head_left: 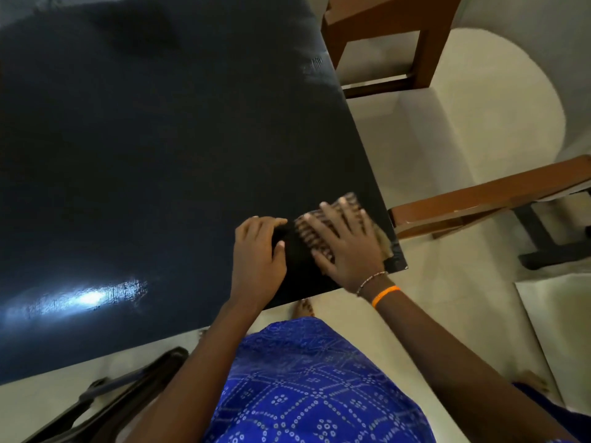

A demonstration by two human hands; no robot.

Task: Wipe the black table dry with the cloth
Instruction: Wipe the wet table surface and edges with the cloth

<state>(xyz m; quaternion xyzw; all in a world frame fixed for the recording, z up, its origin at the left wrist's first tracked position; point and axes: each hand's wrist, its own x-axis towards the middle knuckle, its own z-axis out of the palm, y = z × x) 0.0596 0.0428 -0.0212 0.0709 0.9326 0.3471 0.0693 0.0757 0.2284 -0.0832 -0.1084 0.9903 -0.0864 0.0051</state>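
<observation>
**Two hands press a cloth at the corner of a black surface**

Seen from above, a glossy black surface (144, 155) fills the picture from 9 to 12 o'clock. A patterned cloth (311, 233), brown and dark, lies near the surface's corner at about 4 o'clock from the picture's centre, close to both edges.

The right hand (343, 247) lies flat on the cloth with its fingers spread and straight, palm down. Its wrist carries an orange band (385, 295) and a thin beaded bracelet (371, 280).

The left hand (259, 251) sits just beside it at 9 o'clock, fingers curled over the cloth's dark end, thumb against it, gripping the fabric.

A bright patch of reflected light (86, 298) shines on the surface at 8 o'clock.

At 6 o'clock the person's blue patterned garment (307, 385) shows. Brown wooden chairs stand on the pale floor (415, 148), one at 1 o'clock (383, 36) and one at 3 o'clock (489, 199). A dark chair frame (128, 391) shows at 7 o'clock.
</observation>
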